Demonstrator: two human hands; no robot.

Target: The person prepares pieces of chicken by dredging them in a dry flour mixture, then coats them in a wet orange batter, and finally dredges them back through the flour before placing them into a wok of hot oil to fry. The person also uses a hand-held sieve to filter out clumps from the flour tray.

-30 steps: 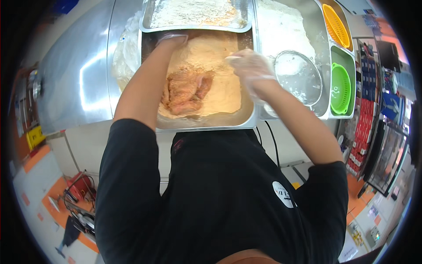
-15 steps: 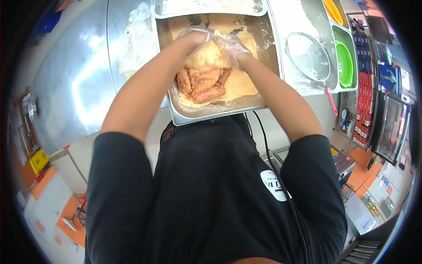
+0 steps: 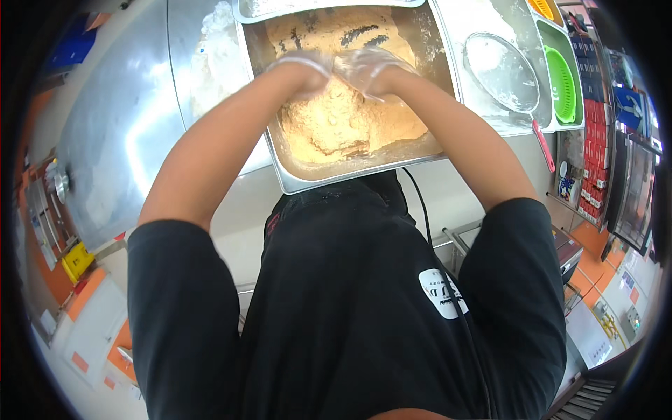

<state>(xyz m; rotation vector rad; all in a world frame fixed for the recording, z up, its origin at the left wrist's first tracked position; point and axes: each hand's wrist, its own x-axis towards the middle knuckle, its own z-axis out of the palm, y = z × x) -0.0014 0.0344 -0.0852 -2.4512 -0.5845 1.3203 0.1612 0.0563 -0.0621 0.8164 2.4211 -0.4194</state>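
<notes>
Both my hands, in clear plastic gloves, are low over a deep metal tray (image 3: pixel 297 179). My left hand (image 3: pixel 308 71) is at the far side of a mound of pale orange breading flour (image 3: pixel 325 131), its fingers smeared by motion. Close beside it is my right hand (image 3: pixel 371 71), also blurred, with its fingertips toward the left hand. I cannot make out whether either hand holds flour. The mound bulges over the spot where reddish marinated meat, apparently chicken, lay. Behind the hands, dark streaks of tray bottom show through the flour.
A flour-dusted tray (image 3: pixel 329 8) borders the far side. To the right lies a round sieve (image 3: pixel 502 73) with a red handle, then a green basket (image 3: pixel 560 84) and an orange basket (image 3: pixel 541 8). Crumpled clear plastic (image 3: pixel 213 63) lies on the steel counter (image 3: pixel 115 105) at left.
Flour now covers the reddish meat that was in plain sight. My hands have come slightly nearer, and the flour that was falling between them has landed. The view has shifted a little.
</notes>
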